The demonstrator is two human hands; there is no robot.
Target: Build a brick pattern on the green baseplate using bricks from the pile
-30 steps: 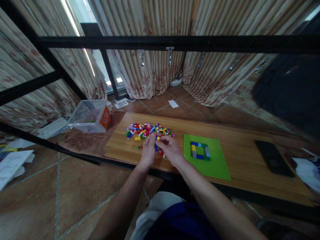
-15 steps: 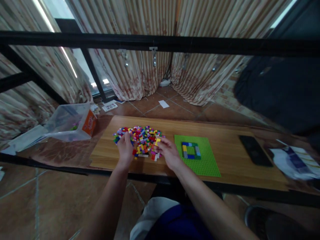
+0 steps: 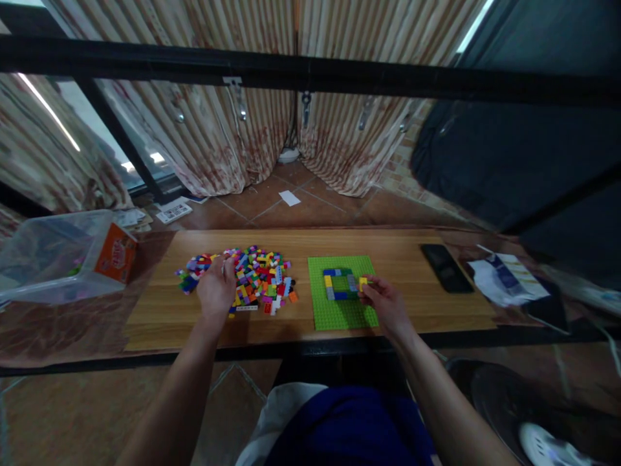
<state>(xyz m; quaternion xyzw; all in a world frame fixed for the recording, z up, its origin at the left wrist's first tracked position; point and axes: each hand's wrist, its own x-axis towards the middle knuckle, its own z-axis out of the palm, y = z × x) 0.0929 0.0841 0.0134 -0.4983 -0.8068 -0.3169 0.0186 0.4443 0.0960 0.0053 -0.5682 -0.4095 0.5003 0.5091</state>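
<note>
Between the fingertips of my right hand (image 3: pixel 387 304) is a yellow toy brick (image 3: pixel 363 283). It is over the right side of the green baseplate (image 3: pixel 323 317), close to a hollow square of bricks (image 3: pixel 345 296) in blue, green, grey and yellow. Whether the yellow brick touches the plate, I cannot tell. My left hand (image 3: pixel 217 287) is at the left part of a heap of many-coloured bricks (image 3: pixel 257 275), thumb and fingers pinched together. What those fingers hold, if anything, is too small to make out.
A clear plastic box (image 3: pixel 58 252) with an orange label stands at the far left. On the right of the wooden board (image 3: pixel 286 239) lies a black phone (image 3: pixel 445 268), with a white and purple packet (image 3: pixel 507 281) beyond it. A dark bar (image 3: pixel 272 65) crosses in front of the curtains.
My right hand has carried the yellow brick rightward from the heap to the baseplate. My left hand stays at the heap. The camera view has swung to the right.
</note>
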